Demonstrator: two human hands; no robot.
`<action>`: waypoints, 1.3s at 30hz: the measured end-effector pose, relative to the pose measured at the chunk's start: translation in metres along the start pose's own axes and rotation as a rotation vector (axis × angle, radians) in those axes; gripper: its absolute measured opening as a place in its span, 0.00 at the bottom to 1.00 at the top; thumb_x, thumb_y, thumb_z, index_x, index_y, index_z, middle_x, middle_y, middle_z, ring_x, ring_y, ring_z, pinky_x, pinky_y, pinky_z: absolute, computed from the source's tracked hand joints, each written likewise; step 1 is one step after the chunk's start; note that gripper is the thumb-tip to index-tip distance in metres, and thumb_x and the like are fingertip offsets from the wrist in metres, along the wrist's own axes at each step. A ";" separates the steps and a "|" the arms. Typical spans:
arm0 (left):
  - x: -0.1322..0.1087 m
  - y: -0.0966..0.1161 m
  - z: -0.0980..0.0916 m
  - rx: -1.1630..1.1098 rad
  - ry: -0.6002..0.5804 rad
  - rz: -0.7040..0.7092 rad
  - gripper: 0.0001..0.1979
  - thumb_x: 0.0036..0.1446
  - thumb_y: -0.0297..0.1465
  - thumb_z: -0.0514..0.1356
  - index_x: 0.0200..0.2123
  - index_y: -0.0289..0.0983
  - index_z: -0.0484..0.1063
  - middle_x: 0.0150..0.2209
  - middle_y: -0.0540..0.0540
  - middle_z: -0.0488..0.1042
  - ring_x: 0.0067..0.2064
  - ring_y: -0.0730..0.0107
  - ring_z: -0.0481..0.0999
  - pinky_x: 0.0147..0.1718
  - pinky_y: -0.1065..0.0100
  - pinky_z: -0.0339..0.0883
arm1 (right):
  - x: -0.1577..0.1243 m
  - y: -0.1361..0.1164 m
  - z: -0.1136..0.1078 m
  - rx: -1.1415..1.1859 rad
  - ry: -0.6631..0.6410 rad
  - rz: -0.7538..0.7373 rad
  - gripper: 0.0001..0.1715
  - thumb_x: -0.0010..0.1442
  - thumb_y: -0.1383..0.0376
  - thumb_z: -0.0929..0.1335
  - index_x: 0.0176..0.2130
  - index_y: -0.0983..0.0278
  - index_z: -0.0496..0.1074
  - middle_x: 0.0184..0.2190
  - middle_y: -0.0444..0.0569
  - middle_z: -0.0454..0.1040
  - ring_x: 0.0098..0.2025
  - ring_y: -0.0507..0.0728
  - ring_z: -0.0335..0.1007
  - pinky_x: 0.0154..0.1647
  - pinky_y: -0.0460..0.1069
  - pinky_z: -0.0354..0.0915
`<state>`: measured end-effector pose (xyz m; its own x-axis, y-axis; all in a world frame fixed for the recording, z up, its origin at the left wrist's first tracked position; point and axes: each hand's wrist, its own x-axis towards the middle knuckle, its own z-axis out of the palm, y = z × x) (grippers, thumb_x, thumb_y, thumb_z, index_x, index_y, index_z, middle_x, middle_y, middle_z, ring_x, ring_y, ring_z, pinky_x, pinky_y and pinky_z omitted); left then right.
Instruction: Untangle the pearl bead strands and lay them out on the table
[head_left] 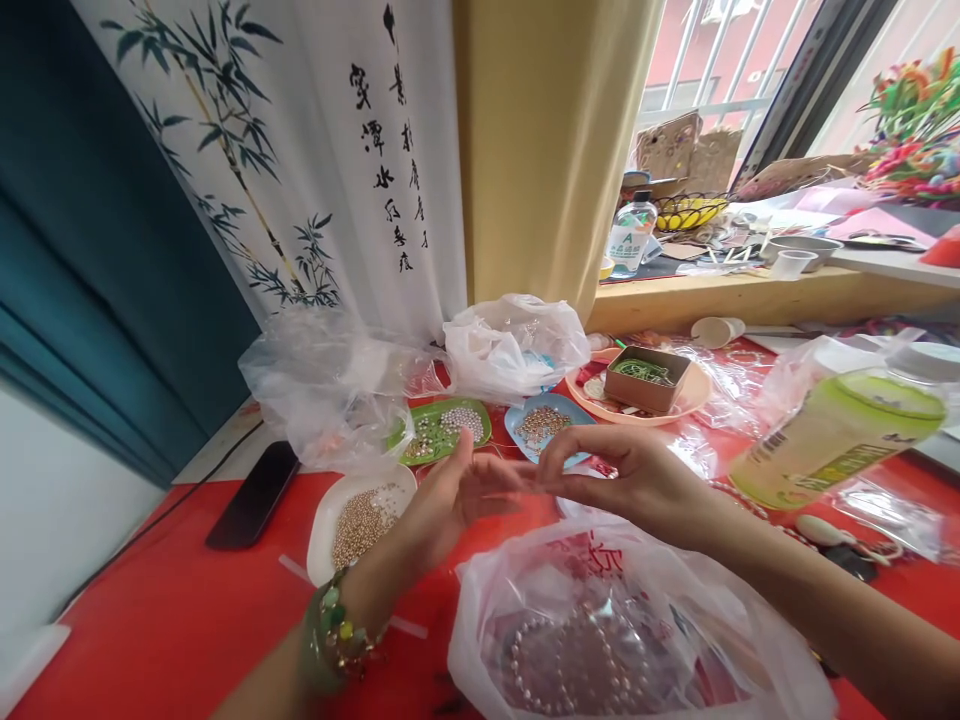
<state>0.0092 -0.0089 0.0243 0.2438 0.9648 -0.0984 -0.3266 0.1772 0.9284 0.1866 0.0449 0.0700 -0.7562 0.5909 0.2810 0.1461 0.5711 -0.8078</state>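
Head view: the left hand (450, 490) and right hand (630, 475) meet fingertip to fingertip over the surface (150, 600). The right grip looks narrow, forefinger curled toward thumb, but blur hides whether anything fine sits between them. The left thumb points up above smeared fingers, so I can't say how close that grip is or what it may hold.

Beads lie nearest to the hands. Just beyond the meeting fingertips is a blue plate (577, 408) of gold-toned beads, with the right hand closer to it. A green tray (429, 411) with pale and golden beads lies past the left thumb, its long axis running roughly left to right. Beside the left forearm is a white dish (321, 520) of small gold beads, its long axis slanting away from the wearer; the left hand is clearly nearer.

On the near side, below the right hand, an open plastic bag (480, 600) contains strings of beads. The surface is bright red, with a dark phone (253, 495) at left, a tilted green-labelled bottle (832, 430) at right and a box (637, 393) of green cord farther back. Behind stand a bamboo-patterned curtain (337, 150), a yellow curtain (540, 150) and a barred window with a cluttered sill.
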 end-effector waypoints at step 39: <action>-0.003 -0.011 0.011 0.165 0.142 0.074 0.18 0.48 0.28 0.62 0.44 0.41 0.72 0.27 0.51 0.69 0.28 0.79 0.66 0.25 0.75 0.66 | -0.006 0.010 0.025 -0.927 0.384 -0.373 0.12 0.56 0.72 0.62 0.29 0.69 0.74 0.23 0.51 0.72 0.25 0.53 0.65 0.25 0.47 0.63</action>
<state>0.0225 -0.0159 0.0186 0.0901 0.9937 -0.0667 -0.1821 0.0823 0.9798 0.1766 0.0324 0.0471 -0.6256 0.3368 0.7037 0.4970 0.8673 0.0267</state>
